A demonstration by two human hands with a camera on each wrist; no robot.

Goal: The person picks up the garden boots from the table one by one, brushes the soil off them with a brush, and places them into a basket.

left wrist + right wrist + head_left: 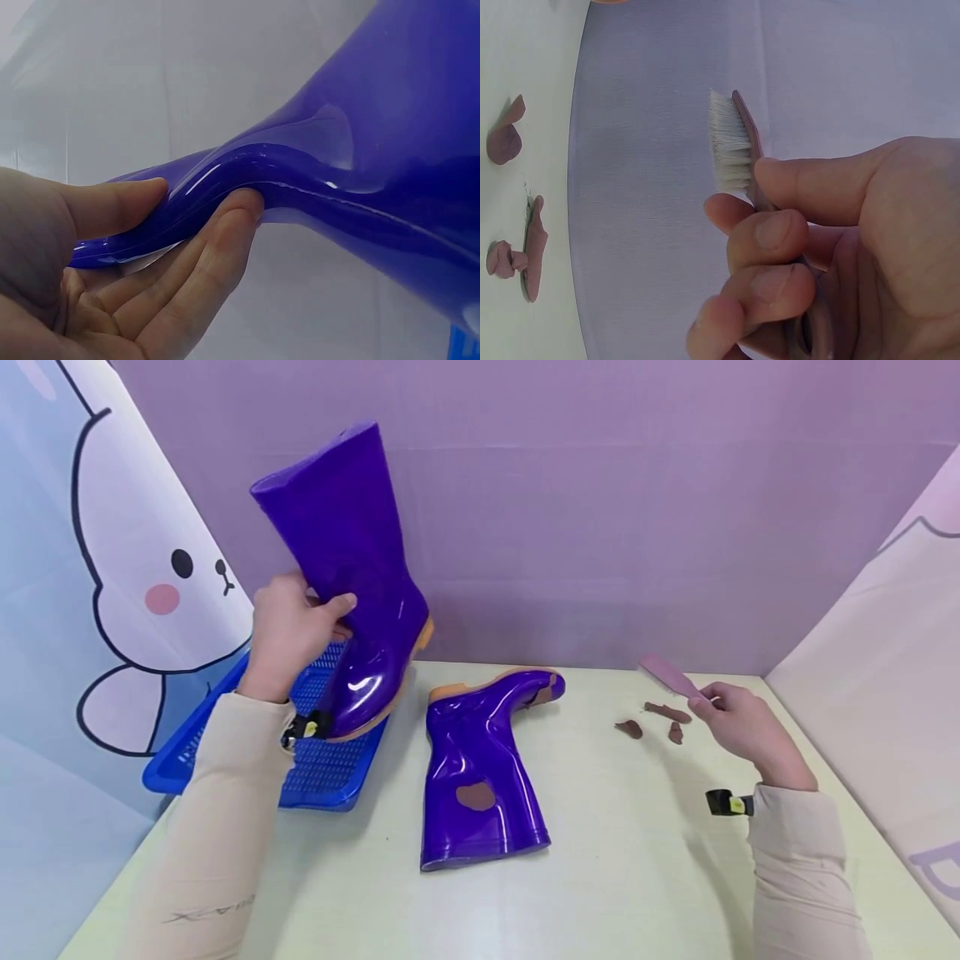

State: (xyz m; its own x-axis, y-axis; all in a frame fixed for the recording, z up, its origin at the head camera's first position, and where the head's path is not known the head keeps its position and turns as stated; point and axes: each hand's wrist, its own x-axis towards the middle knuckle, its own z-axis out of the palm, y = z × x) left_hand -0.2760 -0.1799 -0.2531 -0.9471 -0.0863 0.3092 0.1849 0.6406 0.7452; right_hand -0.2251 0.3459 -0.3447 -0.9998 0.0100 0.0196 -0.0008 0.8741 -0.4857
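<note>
With 12 o'clock straight ahead of the person, the right hand (738,722) has its fingers curled round the handle of a pink brush (663,677), held above the table (622,843) with the head pointing to 10 o'clock and the pale bristles turned tableward. At 9 o'clock from that hand, near the brush head, lie three brown scraps (667,713). The left hand (288,631) grips a raised boot (352,535) at the ankle between thumb and fingers; its shaft opens toward 11 o'clock, its toe hangs toward 6. The blue basket (318,797) sits at 6 o'clock from this hand, partly hidden behind the raised toe; whether the two touch, I cannot tell.

Between the hands a second boot (476,739) lies on its side, at 9 o'clock from the right hand and 4 from the left. Its shaft runs along the 12-to-6 line, opening at 6, while the foot bends round so the toe points to 3. One brown patch (475,796) marks the shaft, and more brown shows at the toe. The relation that matters most, I judge, is toe to brush: the left hand is nearer the heel, but the toe points toward the brush side, with a gap between them
</note>
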